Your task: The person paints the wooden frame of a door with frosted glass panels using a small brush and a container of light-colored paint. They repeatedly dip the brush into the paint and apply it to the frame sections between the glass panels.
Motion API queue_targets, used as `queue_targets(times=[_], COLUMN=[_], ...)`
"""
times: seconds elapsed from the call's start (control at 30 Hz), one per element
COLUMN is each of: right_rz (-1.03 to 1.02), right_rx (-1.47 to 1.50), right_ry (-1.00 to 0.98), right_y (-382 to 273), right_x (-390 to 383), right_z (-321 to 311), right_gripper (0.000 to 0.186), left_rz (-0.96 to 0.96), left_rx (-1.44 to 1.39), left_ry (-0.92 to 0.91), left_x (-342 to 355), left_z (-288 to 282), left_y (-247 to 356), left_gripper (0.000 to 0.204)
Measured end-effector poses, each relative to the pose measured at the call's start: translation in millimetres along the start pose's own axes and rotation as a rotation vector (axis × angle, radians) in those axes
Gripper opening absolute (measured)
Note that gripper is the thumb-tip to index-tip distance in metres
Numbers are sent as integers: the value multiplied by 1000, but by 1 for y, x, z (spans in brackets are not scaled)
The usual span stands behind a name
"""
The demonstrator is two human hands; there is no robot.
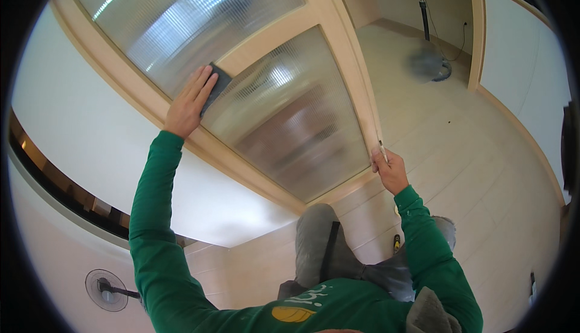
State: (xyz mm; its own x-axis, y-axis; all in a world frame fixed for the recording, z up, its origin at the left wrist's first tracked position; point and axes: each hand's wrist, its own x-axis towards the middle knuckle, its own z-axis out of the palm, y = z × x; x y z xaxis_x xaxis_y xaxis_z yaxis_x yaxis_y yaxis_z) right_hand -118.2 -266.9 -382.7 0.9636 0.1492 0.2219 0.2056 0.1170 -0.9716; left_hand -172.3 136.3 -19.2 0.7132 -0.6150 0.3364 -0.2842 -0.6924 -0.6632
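A pale wooden door (263, 43) with ribbed glass panes stands before me. My left hand (188, 102) reaches up to the meeting of its left upright and the middle crossbar. The fingers lie along a dark grey rectangular pad (217, 85), pressing it against the frame; its underside is hidden. Low on the door's right upright, my right hand (390, 170) is closed round a thin, pale, stick-like piece (383, 149) with a dark spot near its top. Whether that piece is loose or fixed to the door cannot be made out. The lower glass pane (290, 121) lies between my hands.
White panelling (90, 97) adjoins the door's left side. Beyond the right upright, a light plank floor (435, 128) reaches a dark stand base (444, 70) and a white partition (519, 49). A yellow-and-black tool (396, 243) lies by my leg. A fan (107, 291) stands lower left.
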Motion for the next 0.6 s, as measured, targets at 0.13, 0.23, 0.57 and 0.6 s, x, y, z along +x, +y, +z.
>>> queue_targets(times=[0.13, 0.23, 0.57, 0.6], right_rz=[14, 6, 31, 41], right_rx=[-44, -63, -169, -171], right_ry=[-22, -31, -86, -82], right_y=[-6, -5, 21, 21], right_x=[-5, -7, -8, -5], right_z=[4, 6, 20, 17], right_gripper=[50, 50, 49, 49], left_rz=[-22, 35, 209, 195], left_rx=[20, 42, 24, 29], left_ry=[-22, -44, 84, 67], left_x=[-41, -34, 77, 59], left_z=[-5, 0, 26, 23], left_y=[-21, -25, -2, -9], left_gripper=[73, 73, 67, 67])
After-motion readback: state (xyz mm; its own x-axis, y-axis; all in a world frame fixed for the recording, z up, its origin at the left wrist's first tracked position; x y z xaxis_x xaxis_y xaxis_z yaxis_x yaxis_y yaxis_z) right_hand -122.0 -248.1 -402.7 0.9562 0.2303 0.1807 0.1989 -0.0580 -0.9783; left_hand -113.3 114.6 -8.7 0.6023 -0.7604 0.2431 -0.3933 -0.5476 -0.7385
